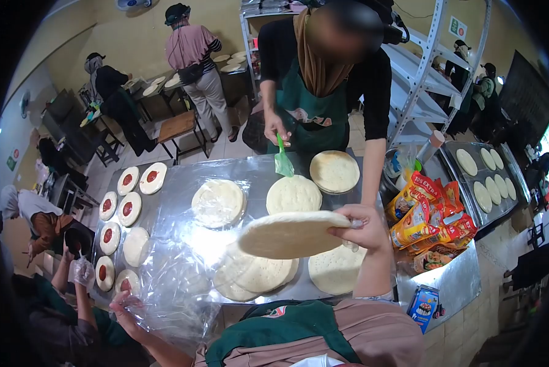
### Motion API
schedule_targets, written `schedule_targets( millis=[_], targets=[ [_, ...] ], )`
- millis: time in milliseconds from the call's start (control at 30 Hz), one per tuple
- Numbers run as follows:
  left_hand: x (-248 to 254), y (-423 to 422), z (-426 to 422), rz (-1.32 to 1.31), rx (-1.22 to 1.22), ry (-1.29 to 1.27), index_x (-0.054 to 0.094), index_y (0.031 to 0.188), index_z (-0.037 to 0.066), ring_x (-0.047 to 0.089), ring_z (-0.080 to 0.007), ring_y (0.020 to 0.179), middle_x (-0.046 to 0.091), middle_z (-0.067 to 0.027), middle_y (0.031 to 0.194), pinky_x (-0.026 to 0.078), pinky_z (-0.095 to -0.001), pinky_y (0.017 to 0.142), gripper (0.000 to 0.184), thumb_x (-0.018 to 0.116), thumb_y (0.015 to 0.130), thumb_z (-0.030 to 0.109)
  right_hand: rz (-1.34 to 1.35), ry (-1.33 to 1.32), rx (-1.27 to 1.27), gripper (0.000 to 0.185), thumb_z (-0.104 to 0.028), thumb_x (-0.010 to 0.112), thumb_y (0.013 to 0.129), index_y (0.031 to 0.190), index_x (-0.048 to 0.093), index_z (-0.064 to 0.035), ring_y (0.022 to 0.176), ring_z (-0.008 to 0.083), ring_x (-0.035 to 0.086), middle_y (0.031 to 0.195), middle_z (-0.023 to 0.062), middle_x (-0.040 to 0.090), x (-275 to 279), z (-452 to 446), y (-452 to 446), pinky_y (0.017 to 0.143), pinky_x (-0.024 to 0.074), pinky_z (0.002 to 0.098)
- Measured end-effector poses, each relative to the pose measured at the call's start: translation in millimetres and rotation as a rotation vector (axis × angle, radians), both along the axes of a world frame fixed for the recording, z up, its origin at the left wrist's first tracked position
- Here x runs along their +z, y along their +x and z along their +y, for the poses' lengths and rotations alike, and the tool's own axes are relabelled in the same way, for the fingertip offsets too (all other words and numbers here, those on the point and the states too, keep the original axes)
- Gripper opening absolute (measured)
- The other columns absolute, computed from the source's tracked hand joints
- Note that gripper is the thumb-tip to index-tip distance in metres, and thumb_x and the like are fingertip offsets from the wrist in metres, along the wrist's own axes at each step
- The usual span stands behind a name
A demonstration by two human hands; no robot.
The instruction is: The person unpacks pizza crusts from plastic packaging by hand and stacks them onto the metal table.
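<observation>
My right hand (363, 225) grips a round, pale pizza base (290, 232) by its right edge and holds it tilted above the table. My left hand (126, 309) pinches the near left edge of a clear plastic bag (180, 290), which spreads over the metal tabletop. Under the raised base lie overlapping pizza bases (259, 272), partly hidden by it. Another pizza base (335, 269) lies near my right forearm. Across the table, a co-worker's hand (277, 128) holds a green spatula (283, 160) against a pizza base (294, 194).
At the left, several bases topped with red sauce (128, 209) lie near another worker's gloved hand (82, 272). Orange sauce pouches (421, 220) and a blue box (423, 304) stand at the right. A white metal rack (418, 85) rises behind.
</observation>
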State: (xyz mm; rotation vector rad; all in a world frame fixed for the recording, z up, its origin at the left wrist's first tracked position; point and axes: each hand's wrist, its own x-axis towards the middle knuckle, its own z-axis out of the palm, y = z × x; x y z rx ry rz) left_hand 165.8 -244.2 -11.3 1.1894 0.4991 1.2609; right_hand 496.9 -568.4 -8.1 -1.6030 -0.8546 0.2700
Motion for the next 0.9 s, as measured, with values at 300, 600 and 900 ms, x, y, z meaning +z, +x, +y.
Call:
schedule_targets(
  millis=[300, 600, 900],
  targets=[
    [16, 15, -33, 0.454, 0.142, 0.593, 0.054, 0.080, -0.001, 0.047, -0.0164, 0.059, 0.058, -0.0115, 0.078, 0.038, -0.0300, 0.061, 0.026, 0.044, 0.084, 0.022, -0.557, -0.782, -0.435, 0.011, -0.018, 0.056, 0.062, 0.071, 0.057, -0.0107, 0.066, 0.0232, 0.056, 0.068, 0.0062, 0.055, -33, -9, 6, 0.057, 0.0422, 0.0353],
    [42, 41, -57, 0.751, -1.139, 0.695, 0.060, 0.073, 0.000, 0.056, -0.0239, 0.063, 0.059, -0.0116, 0.070, 0.039, -0.0287, 0.058, 0.013, 0.060, 0.066, 0.011, -0.353, -0.915, 0.048, 0.032, -0.030, 0.060, 0.065, 0.093, 0.060, -0.0138, 0.078, 0.0262, 0.056, 0.082, 0.0108, 0.059, -61, 16, -10, 0.067, 0.0433, 0.0350],
    [6, 38, -78, 0.319, -1.431, 0.179, 0.052, 0.068, -0.003, 0.054, -0.0285, 0.088, 0.055, -0.0206, 0.092, 0.040, -0.0329, 0.073, 0.010, 0.055, 0.073, 0.005, -0.181, -0.391, 0.302, 0.030, -0.025, 0.062, 0.069, 0.092, 0.059, -0.0069, 0.074, 0.0201, 0.056, 0.079, 0.0089, 0.059, -126, 149, 5, 0.066, 0.0429, 0.0302]
  ],
)
